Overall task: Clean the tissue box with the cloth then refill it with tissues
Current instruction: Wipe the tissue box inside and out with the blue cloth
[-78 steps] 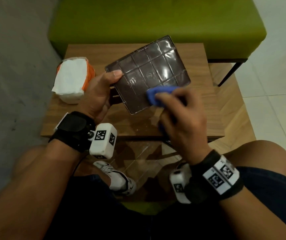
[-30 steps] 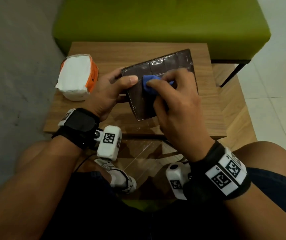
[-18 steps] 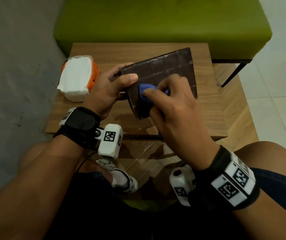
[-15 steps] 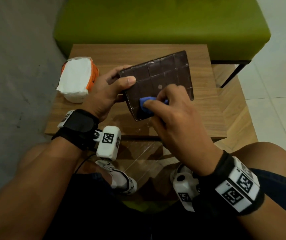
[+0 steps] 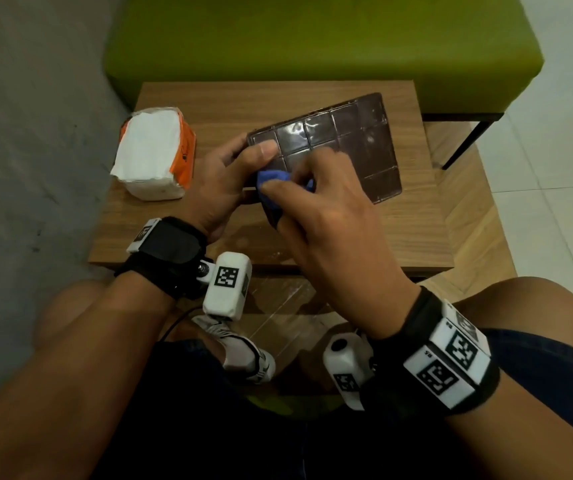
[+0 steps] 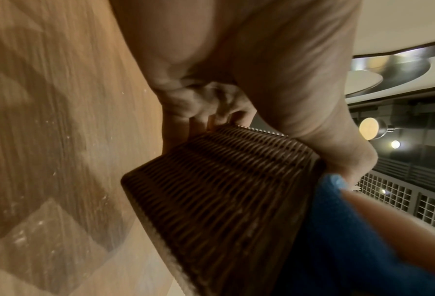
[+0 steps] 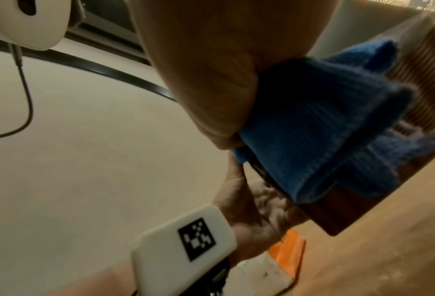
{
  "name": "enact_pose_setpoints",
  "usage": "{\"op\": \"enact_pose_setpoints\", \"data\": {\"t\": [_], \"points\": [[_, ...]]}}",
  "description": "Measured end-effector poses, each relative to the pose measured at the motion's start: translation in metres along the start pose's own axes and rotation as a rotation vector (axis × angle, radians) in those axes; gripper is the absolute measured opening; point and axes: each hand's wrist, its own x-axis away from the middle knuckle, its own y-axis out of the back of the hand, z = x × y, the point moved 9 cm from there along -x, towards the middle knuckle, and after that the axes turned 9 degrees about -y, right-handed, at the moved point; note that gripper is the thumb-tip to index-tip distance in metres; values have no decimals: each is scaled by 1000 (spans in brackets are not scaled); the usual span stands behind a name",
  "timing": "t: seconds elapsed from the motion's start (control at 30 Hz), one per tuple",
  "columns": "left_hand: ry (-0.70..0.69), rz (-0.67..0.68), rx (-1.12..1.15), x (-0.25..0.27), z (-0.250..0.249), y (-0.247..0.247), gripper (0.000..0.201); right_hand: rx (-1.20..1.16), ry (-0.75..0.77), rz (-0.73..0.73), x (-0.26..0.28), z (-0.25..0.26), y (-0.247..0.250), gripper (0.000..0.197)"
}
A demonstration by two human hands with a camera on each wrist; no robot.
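Far left on the wooden table [image 5: 313, 98] sat the tissue pack [image 5: 153, 157]: soft white stack in an orange wrapper, top torn open, untouched, so refill was not yet due.

My left hand [image 5: 219, 181] gripped the tissue box [image 5: 351, 140] by its near-left corner, thumb flat on the upper face, fingers curled round the woven side underneath. The box was off the table, tilted w/ its glossy face up toward me. That face was dark brown, smooth, shiny, pressed into a grid of squares; the side wall [image 6: 219, 190] was ribbed wicker-like weave, rectangular w/ rounded corners.

Just right of that, my right hand [image 5: 326, 220] was bunched round the blue cloth [image 5: 274, 181], fingers clenched on it, pressing it against the box's near-left edge close to my left thumb. The cloth was a knitted or microfibre wad, soft and thick, folded over itself; the right wrist view showed it wrapped over the box's corner.

Judging the step as wiping, prob mid-clean. To do it well I reckoned: keep the left grip firm so the box didn't twist, drag the cloth along the grid grooves where dust collects, work the weave w/ shorter rubs, and shift my thumb to reach the spot it covered. The slick face could slip from a loose hold.
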Motion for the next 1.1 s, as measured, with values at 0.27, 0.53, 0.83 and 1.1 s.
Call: {"op": "enact_pose_setpoints", "data": {"t": [0.27,0.53,0.83,1.1], "points": [[17,15,-60,2,5,0,65,-22,-21,27,4,-15,-1,20],[11,-6,5,0,3,14,70,10,50,121,30,-16,-16,26],[30,-78,37,3,4,17,67,-21,-216,-189,28,-69,24,25],[22,-78,-3,5,3,13,69,-45,-8,9,41,-25,-13,23]]}}
